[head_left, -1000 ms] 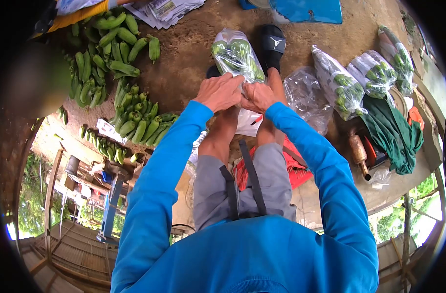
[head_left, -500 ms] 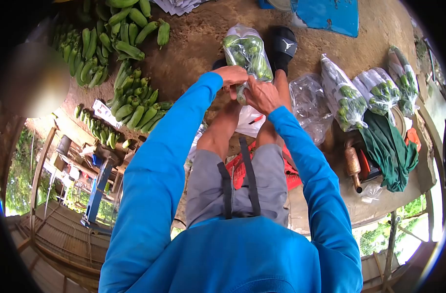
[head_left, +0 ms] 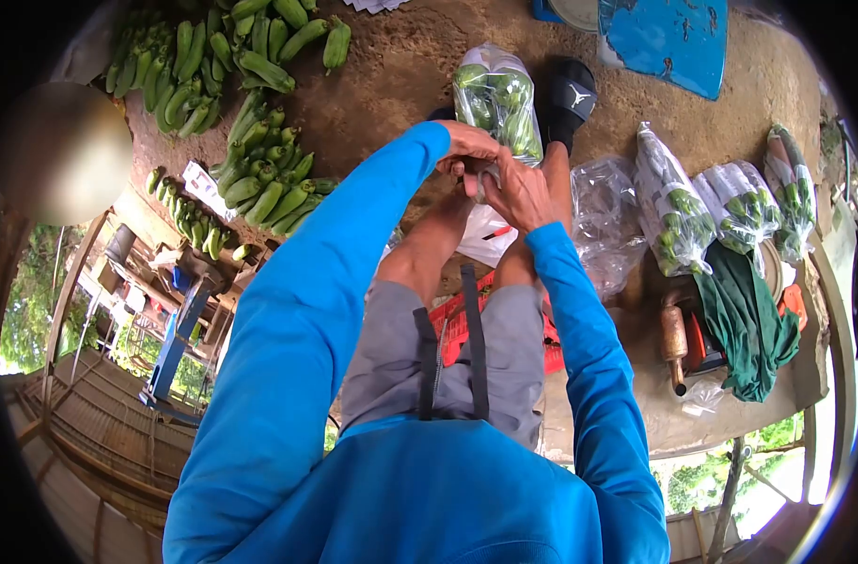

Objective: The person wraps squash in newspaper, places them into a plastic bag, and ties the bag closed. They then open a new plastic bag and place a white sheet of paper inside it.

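Note:
A clear plastic bag (head_left: 497, 94) packed with green elongated produce and white paper lies on the ground between my feet. Its gathered near end is between my hands. My left hand (head_left: 470, 144) comes in from the left with bent fingers closed at the bag's neck. Opposite it, my right hand (head_left: 525, 191) also has its fingers closed around the bunched plastic. The fingers overlap, so the exact grip of each fingertip is partly hidden.
Piles of green produce (head_left: 264, 174) lie at left. Several filled bags (head_left: 678, 202) and crumpled clear plastic (head_left: 603, 216) are at right, near a green cloth (head_left: 744, 320) and a rusty metal canister (head_left: 673, 343). A red crate (head_left: 457, 329) sits beneath my legs.
The view has shifted, so most things appear farther right and lower. My hands stay at the bag's neck, drawn closer over it, the right hand turned more upright.

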Motion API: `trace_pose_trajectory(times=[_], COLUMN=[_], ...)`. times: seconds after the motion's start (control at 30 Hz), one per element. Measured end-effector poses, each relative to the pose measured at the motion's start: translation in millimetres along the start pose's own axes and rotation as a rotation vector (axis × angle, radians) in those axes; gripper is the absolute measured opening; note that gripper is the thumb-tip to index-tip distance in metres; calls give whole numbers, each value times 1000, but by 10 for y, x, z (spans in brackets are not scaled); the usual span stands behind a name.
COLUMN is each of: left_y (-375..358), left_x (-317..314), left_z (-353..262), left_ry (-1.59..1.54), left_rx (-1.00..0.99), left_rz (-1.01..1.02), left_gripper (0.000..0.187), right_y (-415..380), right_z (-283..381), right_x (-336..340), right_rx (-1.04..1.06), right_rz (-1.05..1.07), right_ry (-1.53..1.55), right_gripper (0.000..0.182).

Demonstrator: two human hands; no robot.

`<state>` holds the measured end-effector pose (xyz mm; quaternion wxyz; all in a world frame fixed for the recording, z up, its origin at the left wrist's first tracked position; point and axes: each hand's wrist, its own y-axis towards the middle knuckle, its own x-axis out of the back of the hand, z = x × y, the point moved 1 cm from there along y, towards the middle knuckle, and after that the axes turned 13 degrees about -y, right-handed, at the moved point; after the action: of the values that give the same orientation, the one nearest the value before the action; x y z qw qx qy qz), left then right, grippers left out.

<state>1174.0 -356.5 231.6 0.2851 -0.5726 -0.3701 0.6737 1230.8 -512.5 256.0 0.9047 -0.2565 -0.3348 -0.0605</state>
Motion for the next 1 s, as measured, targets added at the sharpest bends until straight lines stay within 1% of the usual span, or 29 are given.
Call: trace_pose_trajectory(times=[0.1,0.13,0.17,0.2,0.23,0.27,0.3,0.33,0.4,0.43,0.47,0.5,0.53,0.57,0.6,0.63,0.67,0.73,0.77,0.83,0.87,0.93,0.97,1.0], left_y=[67,94,109,109,165,-82,-267,-326,-470,-500,-506,-506,-439,-337,-229,-218,-125,-2,18,24,-3,-57,-76,-86], left_x=[66,130,187,261,370,267,178,106,26,7,-25,-55,-71,-98,-121,-171,-196,-235,-178,-51,-4,36,-8,-51], left_z=[22,33,60,116,195,73,-39,-34,-52,-64,-83,-111,-106,-76,-56,-117,-89,-42,-43,16,47,90,89,72], left_ry=[38,148,257,255,506,750,459,452,718,709,733,754,747,694,640,551,544,552,551,10,12,-527,-697,-695], left_rx=[18,-77,-169,-171,-501,-833,-497,-500,-665,-668,-560,-453,-458,-451,-442,-401,-403,-505,-505,-392,-388,-205,-198,-194], left_rz=[-17,-65,-113,-115,-266,-413,-468,-464,-859,-868,-794,-716,-720,-748,-772,-698,-696,-820,-820,-365,-364,-124,-82,-86], left_gripper=[27,23,23,23,26,29,35,35,36,36,39,42,42,41,40,36,36,33,33,33,33,32,28,28], right_y=[-3,12,16,33,50,51,48,40,41,68,77,65,57,41,14,0,-13,-40,-56,-60,-53,-47,-27,-17], right_z=[-37,-28,-21,-29,-31,-29,-22,-16,8,25,54,84,107,133,162,183,200,230,252,287,302,304,297,299], right_x=[-13,-4,12,32,56,65,70,72,95,106,113,122,129,110,78,44,14,-22,-26,-14,8,24,20,13], right_rx=[72,112,115,125,134,133,125,119,123,128,137,99,60,65,11,-43,-42,-120,-159,-183,-204,-203,-196,-197], right_rz=[-3,-8,-5,34,72,74,100,127,130,121,124,115,105,108,117,124,131,103,75,67,59,100,139,139], right_ry=[6,-3,0,-44,-91,-95,-123,-151,-160,-165,-169,-173,-178,-184,-201,-218,-223,-222,-190,-184,-179,-179,-182,-177], right_gripper=[23,21,21,19,17,17,17,16,16,17,17,17,17,17,19,20,20,23,21,20,19,20,20,20])
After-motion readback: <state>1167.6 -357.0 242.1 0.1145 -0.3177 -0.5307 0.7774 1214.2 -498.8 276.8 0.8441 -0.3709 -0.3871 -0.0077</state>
